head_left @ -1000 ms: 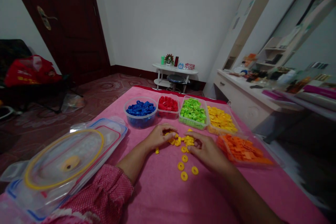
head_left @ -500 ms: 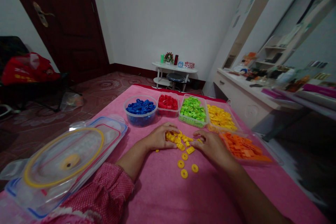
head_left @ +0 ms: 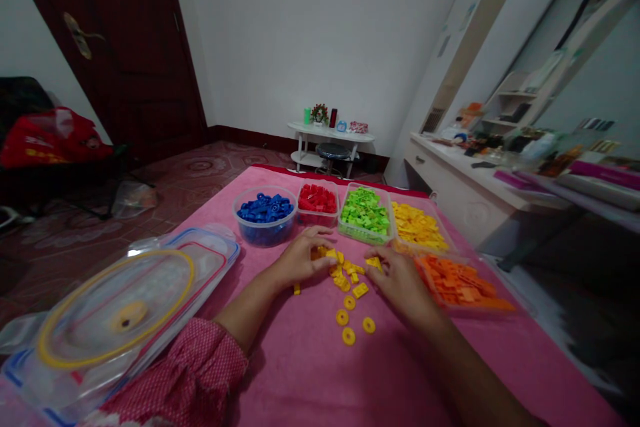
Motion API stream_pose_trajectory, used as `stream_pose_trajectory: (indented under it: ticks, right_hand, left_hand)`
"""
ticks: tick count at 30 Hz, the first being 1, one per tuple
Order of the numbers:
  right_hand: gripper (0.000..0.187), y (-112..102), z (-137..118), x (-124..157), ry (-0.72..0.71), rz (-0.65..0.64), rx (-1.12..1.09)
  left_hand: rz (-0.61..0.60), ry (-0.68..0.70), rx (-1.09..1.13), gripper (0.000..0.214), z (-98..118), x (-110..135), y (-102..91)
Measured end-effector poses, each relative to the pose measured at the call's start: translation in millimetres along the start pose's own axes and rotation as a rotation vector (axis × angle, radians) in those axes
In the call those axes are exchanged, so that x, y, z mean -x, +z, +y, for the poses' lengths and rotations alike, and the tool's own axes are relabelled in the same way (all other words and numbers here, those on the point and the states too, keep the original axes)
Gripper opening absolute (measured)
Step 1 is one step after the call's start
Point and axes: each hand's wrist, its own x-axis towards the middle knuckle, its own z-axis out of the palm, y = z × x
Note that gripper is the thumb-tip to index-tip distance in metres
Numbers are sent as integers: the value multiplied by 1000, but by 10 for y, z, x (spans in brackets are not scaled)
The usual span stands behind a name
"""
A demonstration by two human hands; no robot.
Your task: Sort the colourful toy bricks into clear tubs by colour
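A small pile of yellow toy bricks (head_left: 342,275) lies on the pink cloth between my hands. My left hand (head_left: 301,259) curls over the pile's left side, with yellow bricks between thumb and fingers; its palm side is hidden. Right of the pile, my right hand (head_left: 400,279) pinches a yellow brick (head_left: 373,263) between thumb and fingertips. Nearer to me, several yellow round pieces with centre holes (head_left: 349,335) lie flat, below a loose flat yellow brick (head_left: 360,290). One more small yellow piece (head_left: 297,288) sits under my left wrist.
Along the far side stand a round tub of blue bricks (head_left: 265,209) and boxes of red (head_left: 317,200), green (head_left: 365,210) and yellow bricks (head_left: 419,225). A box of orange bricks (head_left: 463,283) is beside my right forearm. Stacked clear lids (head_left: 165,307) lie at left.
My right hand now shows a yellow brick gripped at its fingertips. My left hand has shifted slightly, and the pile's bricks lie a little differently. The view has tilted slightly.
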Motion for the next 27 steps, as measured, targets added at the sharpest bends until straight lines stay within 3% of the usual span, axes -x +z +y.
stream_pose_trajectory:
  ticks: [3, 6, 10, 14, 16, 19, 22, 24, 27]
  right_hand:
    - [40, 59, -291, 67, 130, -75, -367]
    - [54, 124, -452, 117, 132, -137, -580]
    - [50, 235, -439, 152, 103, -149, -641]
    - [37, 236, -414, 158, 112, -138, -619]
    - [39, 113, -420, 117, 130, -98, -548]
    - [43, -237, -359, -71, 116, 26, -362]
    - [39, -668, -145, -410, 83, 162, 2]
    - [38, -918, 43, -648, 125, 175, 298]
    - [41, -1146, 235, -887, 173, 158, 433]
  left_hand:
    - [38, -15, 121, 21, 210, -70, 8]
    - [0, -8, 226, 32, 348, -97, 56]
    - [-50, -18, 246, 36, 397, -73, 137]
    - [-63, -20, 101, 36, 362, -55, 145]
    - [-38, -10, -4, 36, 313, -59, 115]
    - [4, -29, -134, 35, 199, -68, 56]
    - [35, -76, -204, 30, 83, -61, 21]
    - [44, -91, -226, 27, 30, -47, 21]
    - [34, -78, -228, 24, -7, -22, 40]
